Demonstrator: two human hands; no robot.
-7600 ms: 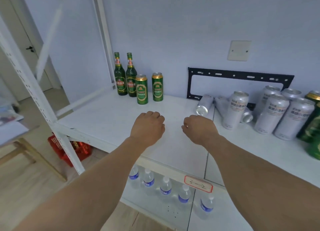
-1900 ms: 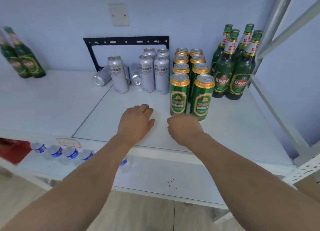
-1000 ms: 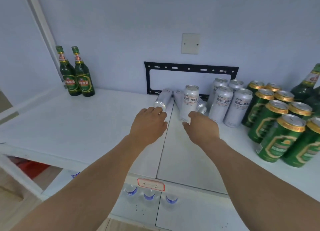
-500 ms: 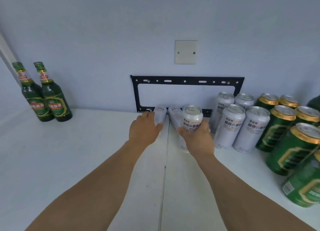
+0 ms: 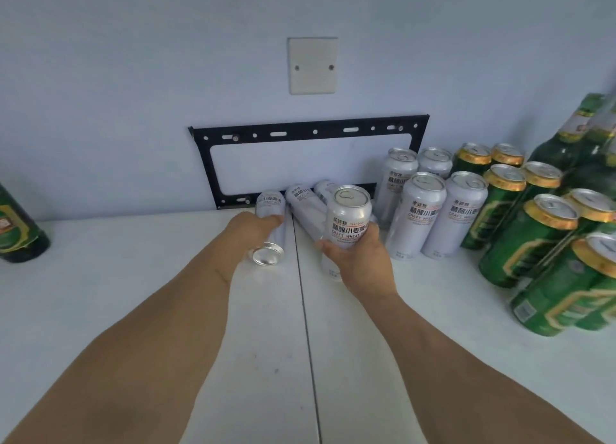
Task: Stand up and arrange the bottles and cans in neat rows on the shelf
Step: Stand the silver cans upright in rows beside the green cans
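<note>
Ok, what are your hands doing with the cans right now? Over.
Left hand grips toppled silver can. Right hand grips upright silver can. Two more silver cans lying between.

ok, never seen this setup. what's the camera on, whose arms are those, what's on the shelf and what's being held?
No robot here: a person's bare arms, filmed by one wide-angle camera on their head, looking down at a white shelf. The left hand grips a silver can lying on its side. The right hand holds an upright silver wheat beer can. Two more silver cans lie behind. To the right stand four silver cans, green cans and green bottles.
</note>
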